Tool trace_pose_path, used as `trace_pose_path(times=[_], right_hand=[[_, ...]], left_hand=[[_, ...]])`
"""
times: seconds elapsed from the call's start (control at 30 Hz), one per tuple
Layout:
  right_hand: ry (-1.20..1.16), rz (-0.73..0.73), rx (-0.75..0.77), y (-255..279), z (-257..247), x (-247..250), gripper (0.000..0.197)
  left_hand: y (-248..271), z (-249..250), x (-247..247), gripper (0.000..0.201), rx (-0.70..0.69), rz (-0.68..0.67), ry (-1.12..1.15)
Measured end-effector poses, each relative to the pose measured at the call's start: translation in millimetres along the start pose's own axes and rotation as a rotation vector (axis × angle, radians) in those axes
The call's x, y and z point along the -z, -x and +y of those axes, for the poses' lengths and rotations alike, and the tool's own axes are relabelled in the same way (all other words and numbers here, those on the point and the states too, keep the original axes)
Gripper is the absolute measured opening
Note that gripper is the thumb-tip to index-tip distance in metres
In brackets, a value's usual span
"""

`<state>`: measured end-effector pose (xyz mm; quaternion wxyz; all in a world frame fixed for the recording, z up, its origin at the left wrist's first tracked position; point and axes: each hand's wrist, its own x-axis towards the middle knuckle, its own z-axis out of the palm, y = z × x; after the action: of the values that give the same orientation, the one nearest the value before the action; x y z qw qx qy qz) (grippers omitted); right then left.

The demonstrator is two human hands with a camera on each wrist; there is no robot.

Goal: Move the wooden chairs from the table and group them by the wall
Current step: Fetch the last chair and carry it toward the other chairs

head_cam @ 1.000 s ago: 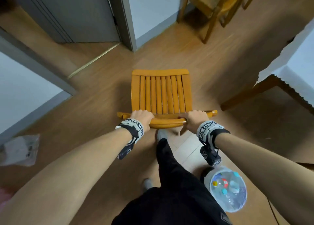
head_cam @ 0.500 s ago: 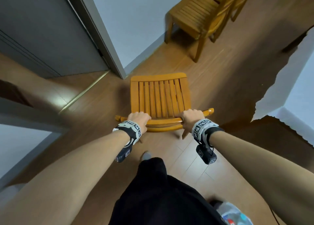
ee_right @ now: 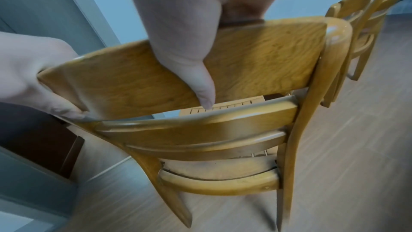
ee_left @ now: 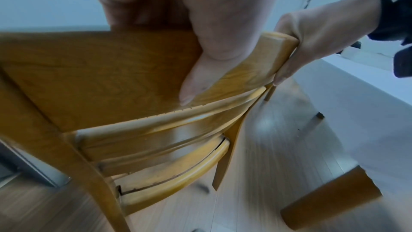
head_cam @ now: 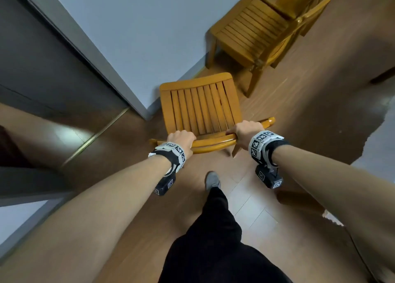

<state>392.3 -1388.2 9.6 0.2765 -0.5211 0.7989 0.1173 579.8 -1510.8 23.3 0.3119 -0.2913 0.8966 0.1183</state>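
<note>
Slatted wooden chair (head_cam: 201,109) near two chairs (head_cam: 263,26) against the wall.

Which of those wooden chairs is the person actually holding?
The nearest chair: left hand and right hand grip its top rail. The other chairs stand untouched by the wall.

Dim, motion blur, fisheye edges

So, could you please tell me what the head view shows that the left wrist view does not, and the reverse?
Only the head view shows the slatted seat of the held chair, the chairs by the wall, the door frame and the person's foot. Only the left wrist view shows the backrest's lower rails and a table leg. Both show the left hand and right hand gripping the top rail.
</note>
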Motion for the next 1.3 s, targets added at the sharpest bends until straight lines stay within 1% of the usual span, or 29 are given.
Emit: trace_pose_path(times=[0.13,0.23,0.4,0.53,0.63,0.77,0.9,1.0,1.07,1.17,1.3], right_hand=[[0.023,-0.011,0.023,-59,45,48,0.031],[0.031,-0.002,0.027,-96,74,82,0.032],[0.08,0.036,0.075,-158,126,125,0.033],[0.154,0.017,0.136,-204,183,155,0.031],[0.227,-0.015,0.23,-237,225,171,0.033],[0.293,-0.012,0.353,-269,267,188,0.035],[0.32,0.031,0.441,-284,296,185,0.025],[0.289,0.016,0.49,-279,310,158,0.022],[0.275,0.017,0.54,-274,319,135,0.023],[0.249,0.046,0.573,-274,328,116,0.026],[0.251,0.049,0.611,-273,329,117,0.025]], left_hand=[[-63,11,51,0.031,0.03,-0.022,0.013],[-100,19,86,0.023,0.041,-0.022,0.025],[-161,37,130,0.024,0.058,-0.033,0.04],[-208,70,155,0.025,0.047,-0.035,0.039],[-241,102,167,0.017,0.071,-0.036,0.063],[-281,136,183,0.016,0.123,-0.094,0.114],[-305,156,190,0.023,0.147,-0.164,0.129],[-304,172,173,0.038,0.152,-0.235,0.111],[-301,184,158,0.049,0.164,-0.268,0.137],[-302,195,141,0.055,0.204,-0.219,0.165],[-302,195,138,0.057,0.211,-0.215,0.144]])
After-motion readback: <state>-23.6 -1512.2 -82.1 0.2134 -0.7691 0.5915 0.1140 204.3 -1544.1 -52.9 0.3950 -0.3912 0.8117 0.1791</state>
